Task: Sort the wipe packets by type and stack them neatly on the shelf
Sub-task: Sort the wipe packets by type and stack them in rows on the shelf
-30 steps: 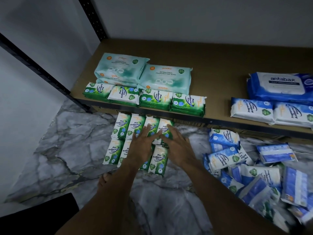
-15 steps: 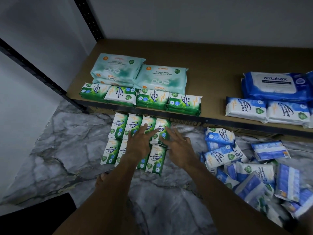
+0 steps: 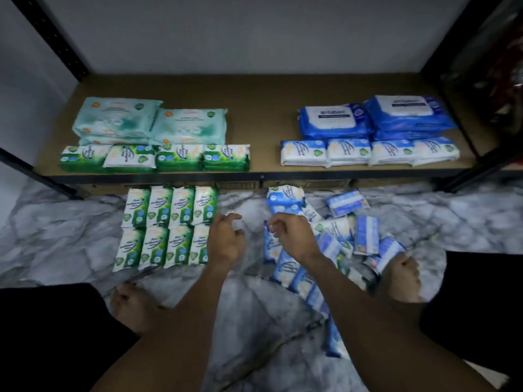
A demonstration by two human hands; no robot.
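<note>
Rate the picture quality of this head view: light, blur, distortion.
Head view: dim, flat light, with the corners falling to black; the left hand and right hand are smeared by motion blur; the print on the green packets on the floor is soft and barely legible; wide-angle distortion bows the front edge of the shelf and splays its uprights.

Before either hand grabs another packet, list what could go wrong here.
1. The left hand hovers at the right edge of the green packets on the floor; a careless sweep could knock those tidy rows askew.
2. The right foot sits against the loose blue pile; shifting it may scatter or crush packets.
3. The green row on the shelf lies at the front edge, so stacking on it might tip packets off.
</note>
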